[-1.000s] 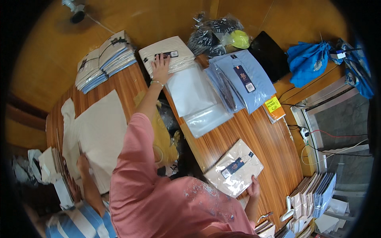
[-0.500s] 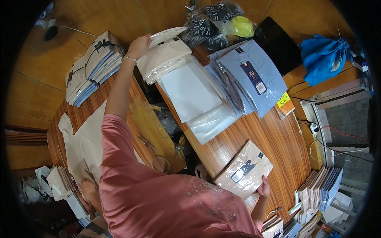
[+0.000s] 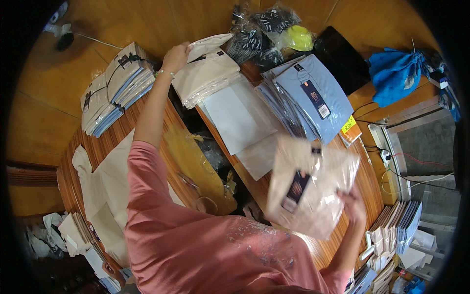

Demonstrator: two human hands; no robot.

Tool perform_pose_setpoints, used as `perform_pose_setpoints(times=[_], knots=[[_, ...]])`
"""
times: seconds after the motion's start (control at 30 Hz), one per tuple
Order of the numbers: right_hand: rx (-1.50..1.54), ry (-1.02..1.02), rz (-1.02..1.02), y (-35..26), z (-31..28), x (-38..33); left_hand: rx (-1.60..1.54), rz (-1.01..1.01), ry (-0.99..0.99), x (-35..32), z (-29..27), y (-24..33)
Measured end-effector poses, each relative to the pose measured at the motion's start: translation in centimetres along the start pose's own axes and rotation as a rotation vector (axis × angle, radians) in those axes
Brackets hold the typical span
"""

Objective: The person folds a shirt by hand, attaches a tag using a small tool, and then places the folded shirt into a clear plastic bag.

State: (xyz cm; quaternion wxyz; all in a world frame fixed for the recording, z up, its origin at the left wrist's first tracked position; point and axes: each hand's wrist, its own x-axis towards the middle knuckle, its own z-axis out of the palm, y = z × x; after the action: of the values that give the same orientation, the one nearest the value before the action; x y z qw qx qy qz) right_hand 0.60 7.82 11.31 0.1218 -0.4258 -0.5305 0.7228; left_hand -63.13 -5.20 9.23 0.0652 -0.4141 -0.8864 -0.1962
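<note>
My left hand [image 3: 176, 57] reaches far forward, its fingers closed on the lifted edge of a cream folded garment [image 3: 209, 43]. Beneath that garment lies a pile of cream folded garments in clear bags [image 3: 208, 78]. My right hand [image 3: 351, 205] grips the right edge of a bagged beige shirt [image 3: 318, 191], held tilted above the table and slightly smeared by motion. A dark tag shows through its clear bag. Beyond it are white sheets and clear bags [image 3: 235, 112], beside a stack of bagged light blue shirts [image 3: 318, 93].
Tied garment stacks [image 3: 110, 93] stand at the far left. A cream garment [image 3: 107, 186] is spread on the left table, near another person's hand [image 3: 111, 270]. Yellowish plastic [image 3: 196, 166] lies by the gap between tables. More folded garments [image 3: 394, 228] are piled at right.
My right hand has raised the bagged beige shirt up and forward from near the table's front edge. My left hand stays at the cream garment. The other person's hand has shifted lower.
</note>
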Motion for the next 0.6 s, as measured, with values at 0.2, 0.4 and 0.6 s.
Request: perform_pose_setpoints(times=[0.2, 0.4, 0.6], knots=[[0.268, -0.213, -0.134, -4.0, 20.3, 17.1, -0.012, 0.001, 0.031, 2.4, -0.7, -0.5], [0.532, -0.132, -0.204, -2.9, 36.4, 33.8, 0.126, 0.033, 0.178, 1.3, 1.0, 0.7], [0.686, -0.264, -0.019, -2.6, 41.5, 38.7, 0.253, 0.126, 0.216, -7.6, 6.1, 2.2]])
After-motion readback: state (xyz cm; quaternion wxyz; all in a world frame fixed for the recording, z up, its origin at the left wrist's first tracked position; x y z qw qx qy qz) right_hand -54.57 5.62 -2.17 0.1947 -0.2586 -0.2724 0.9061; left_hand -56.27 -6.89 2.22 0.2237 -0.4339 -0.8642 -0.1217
